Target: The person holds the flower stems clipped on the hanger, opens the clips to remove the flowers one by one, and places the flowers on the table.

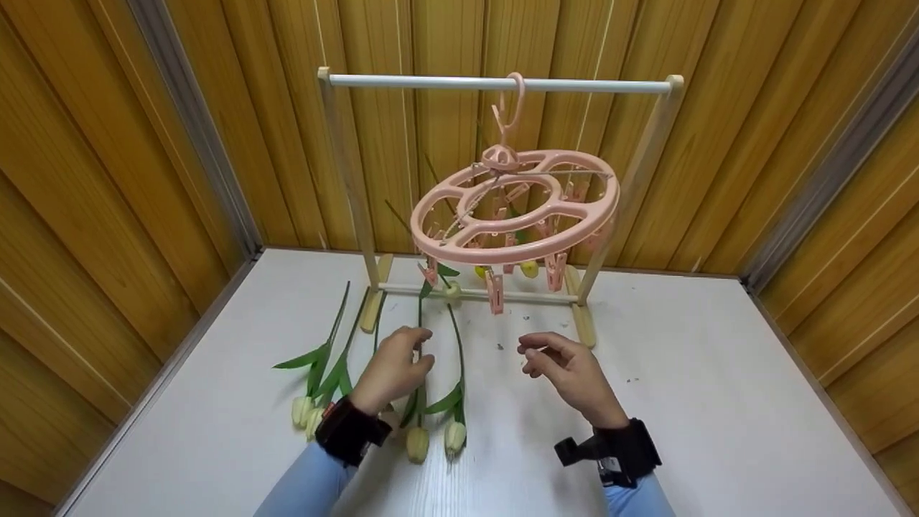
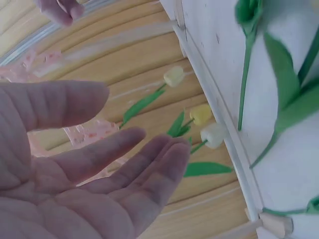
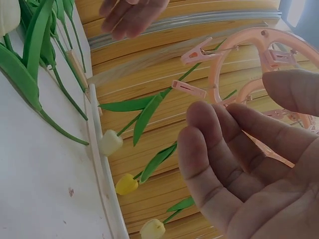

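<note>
From the head camera, the left hand (image 1: 393, 370) hovers over the tulips lying on the white table (image 1: 718, 373), fingers loosely curved and a little apart, nothing held; whether the fingertips touch the stem (image 1: 420, 327) just beyond them cannot be told. The right hand (image 1: 567, 373) hangs to the right, well apart from the flowers, fingers relaxed and slightly bent, thumb close to the forefinger, holding nothing. Four cream tulip heads (image 1: 418, 444) lie near the left wrist, partly hidden by the wrist strap (image 1: 350, 431). Behind the hands a pink round clip hanger (image 1: 517, 212) hangs by its hook from the white rail (image 1: 502, 84) of a small wooden rack (image 1: 344, 187); a few tulips (image 1: 451, 289) dangle from its clips, half hidden by the ring.

The left wrist view shows the left hand's (image 2: 89, 174) palm open, fingers (image 2: 149, 164) straight and nearly together, thumb apart, empty. Beyond it three hanging tulip heads (image 2: 174, 76) show against the wood wall; the hanger is blurred pink. The other hand is cut off at the top edge.

The right wrist view shows the right hand (image 3: 249, 164) with fingers (image 3: 209, 149) gently curled and side by side, thumb apart, empty. The pink hanger (image 3: 259, 55) and its clips (image 3: 188, 88) sit just behind; the hanging tulips (image 3: 112, 142) are near the rack's lower bar (image 3: 102, 164)
</note>
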`<state>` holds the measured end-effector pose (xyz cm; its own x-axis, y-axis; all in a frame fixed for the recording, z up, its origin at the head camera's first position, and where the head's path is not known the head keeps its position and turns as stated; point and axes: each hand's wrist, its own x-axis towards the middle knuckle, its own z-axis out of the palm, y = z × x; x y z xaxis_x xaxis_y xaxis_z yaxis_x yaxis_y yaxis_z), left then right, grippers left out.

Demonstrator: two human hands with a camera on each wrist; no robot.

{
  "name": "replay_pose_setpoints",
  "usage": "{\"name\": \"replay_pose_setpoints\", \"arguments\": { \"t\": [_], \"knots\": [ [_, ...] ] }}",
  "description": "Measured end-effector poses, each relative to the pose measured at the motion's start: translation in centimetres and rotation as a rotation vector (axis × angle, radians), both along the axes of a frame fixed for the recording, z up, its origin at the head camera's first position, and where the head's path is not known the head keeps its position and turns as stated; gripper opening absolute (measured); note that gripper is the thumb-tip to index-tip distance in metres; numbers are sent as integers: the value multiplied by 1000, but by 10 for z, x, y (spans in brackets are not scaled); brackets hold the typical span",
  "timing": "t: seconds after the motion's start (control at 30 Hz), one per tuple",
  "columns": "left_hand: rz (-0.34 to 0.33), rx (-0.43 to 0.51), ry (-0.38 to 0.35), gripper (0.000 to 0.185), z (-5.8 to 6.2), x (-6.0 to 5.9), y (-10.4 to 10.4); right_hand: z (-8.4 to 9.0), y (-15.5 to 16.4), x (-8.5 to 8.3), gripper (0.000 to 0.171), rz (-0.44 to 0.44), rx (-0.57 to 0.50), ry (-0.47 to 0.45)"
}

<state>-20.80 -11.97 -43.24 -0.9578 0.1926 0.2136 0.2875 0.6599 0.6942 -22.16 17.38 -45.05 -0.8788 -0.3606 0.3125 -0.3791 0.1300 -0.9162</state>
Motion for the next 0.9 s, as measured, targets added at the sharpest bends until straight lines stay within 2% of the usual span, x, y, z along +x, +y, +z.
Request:
{"name": "replay_pose_setpoints", "arguments": {
  "t": [0.17,0.43,0.63,0.9],
  "knots": [
    [81,68,28,34,13,-26,-6,5,2,-1,25,-31,-30,32],
    [171,255,93,37,29,-71,-3,15,-5,-14,23,-42,-25,117],
    [241,284,141,38,25,-94,1,19,-10,-24,22,-78,-22,109],
    [200,491,24,58,16,-117,7,18,-14,-29,22,-58,-47,106]
  ]
}}
